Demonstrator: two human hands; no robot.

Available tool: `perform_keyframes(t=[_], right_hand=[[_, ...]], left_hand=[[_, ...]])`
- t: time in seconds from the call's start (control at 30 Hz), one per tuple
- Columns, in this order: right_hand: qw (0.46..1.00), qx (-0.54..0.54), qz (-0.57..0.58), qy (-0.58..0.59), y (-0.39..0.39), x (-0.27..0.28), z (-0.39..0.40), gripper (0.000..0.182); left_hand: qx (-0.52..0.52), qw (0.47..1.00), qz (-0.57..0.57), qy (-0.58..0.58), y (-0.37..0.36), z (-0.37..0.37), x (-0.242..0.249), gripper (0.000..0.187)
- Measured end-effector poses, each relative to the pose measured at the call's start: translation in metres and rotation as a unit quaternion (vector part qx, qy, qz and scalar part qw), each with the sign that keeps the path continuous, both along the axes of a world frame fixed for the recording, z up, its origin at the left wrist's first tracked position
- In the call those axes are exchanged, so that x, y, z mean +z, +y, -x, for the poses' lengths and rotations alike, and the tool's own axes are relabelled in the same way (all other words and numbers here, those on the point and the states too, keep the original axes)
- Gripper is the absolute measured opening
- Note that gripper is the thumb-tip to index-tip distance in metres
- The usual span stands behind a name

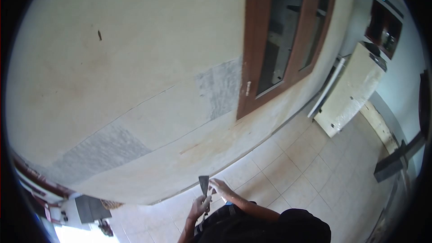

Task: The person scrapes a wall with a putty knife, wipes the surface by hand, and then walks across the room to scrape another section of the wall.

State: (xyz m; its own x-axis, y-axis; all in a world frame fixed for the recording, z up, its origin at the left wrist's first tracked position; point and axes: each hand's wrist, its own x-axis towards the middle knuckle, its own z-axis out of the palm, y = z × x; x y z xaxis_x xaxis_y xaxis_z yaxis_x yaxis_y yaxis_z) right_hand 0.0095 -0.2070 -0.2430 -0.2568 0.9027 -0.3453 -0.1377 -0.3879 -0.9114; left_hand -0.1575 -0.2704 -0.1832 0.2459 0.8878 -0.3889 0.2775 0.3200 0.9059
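A putty knife points upward near the bottom middle of the head view, its flat grey blade widening toward the top. My left hand is wrapped round its handle. Just right of the blade is my right hand, whitened with dust or paste, its fingers curled close to the blade's edge. Something small and dark shows by those fingers, too small to make out. Ahead is a cream wall with a grey scratched patch by the window and another grey patch lower left.
A brown-framed window is set into the wall. Pale floor tiles run along its base. A large cream panel leans at the right, near a dark beam. A dark grey sheet-like object lies at lower left.
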Motion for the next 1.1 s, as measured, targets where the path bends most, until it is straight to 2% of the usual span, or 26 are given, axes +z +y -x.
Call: perform_keyframes(t=[0.07,0.17,0.2,0.23,0.3,0.37,0.43,0.53,0.63,0.8,0.97,1.1], right_hand=[[0.999,-0.024,-0.030,0.038,0.026,0.021,-0.005,0.033],[0.993,-0.063,-0.057,0.083,0.057,0.039,-0.011,0.036],[0.995,-0.036,-0.088,0.023,0.064,0.084,-0.015,0.032],[0.989,-0.013,-0.144,-0.034,0.071,0.101,-0.021,0.026],[0.990,-0.017,-0.138,-0.019,0.084,0.103,-0.024,0.022],[0.992,-0.046,-0.118,0.023,0.094,0.105,-0.025,0.022],[0.991,-0.051,-0.119,0.037,0.106,0.087,-0.030,0.025],[0.984,-0.059,-0.169,-0.024,0.124,0.099,-0.041,0.025],[0.978,-0.079,-0.189,-0.027,0.136,0.095,-0.043,0.025],[0.964,-0.062,-0.254,-0.045,0.149,0.100,-0.032,0.025],[0.947,-0.155,-0.278,-0.056,0.165,0.097,-0.026,0.024],[0.933,-0.206,-0.293,-0.030,0.185,0.093,-0.031,0.023]], left_hand=[[-0.006,0.998,-0.038,0.046,0.031,-0.016,0.027,0.042],[0.059,0.998,0.011,-0.004,0.066,-0.042,0.059,0.043],[0.069,0.998,-0.005,-0.009,0.073,-0.048,0.058,0.042],[0.075,0.997,-0.021,-0.012,0.081,-0.054,0.054,0.040],[0.069,0.992,-0.108,-0.005,0.093,-0.065,0.050,0.038],[0.090,0.994,-0.056,-0.024,0.100,-0.075,0.065,0.033],[0.113,0.989,-0.095,0.006,0.107,-0.079,0.066,0.029],[0.177,0.968,-0.175,0.028,0.120,-0.076,0.058,0.026],[0.219,0.962,-0.164,-0.015,0.136,-0.076,0.057,0.022],[0.252,0.941,-0.217,-0.056,0.163,-0.090,0.063,0.019],[0.255,0.934,-0.250,-0.010,0.195,-0.105,0.057,0.020],[0.234,0.929,-0.285,-0.033,0.223,-0.117,0.053,0.024]])
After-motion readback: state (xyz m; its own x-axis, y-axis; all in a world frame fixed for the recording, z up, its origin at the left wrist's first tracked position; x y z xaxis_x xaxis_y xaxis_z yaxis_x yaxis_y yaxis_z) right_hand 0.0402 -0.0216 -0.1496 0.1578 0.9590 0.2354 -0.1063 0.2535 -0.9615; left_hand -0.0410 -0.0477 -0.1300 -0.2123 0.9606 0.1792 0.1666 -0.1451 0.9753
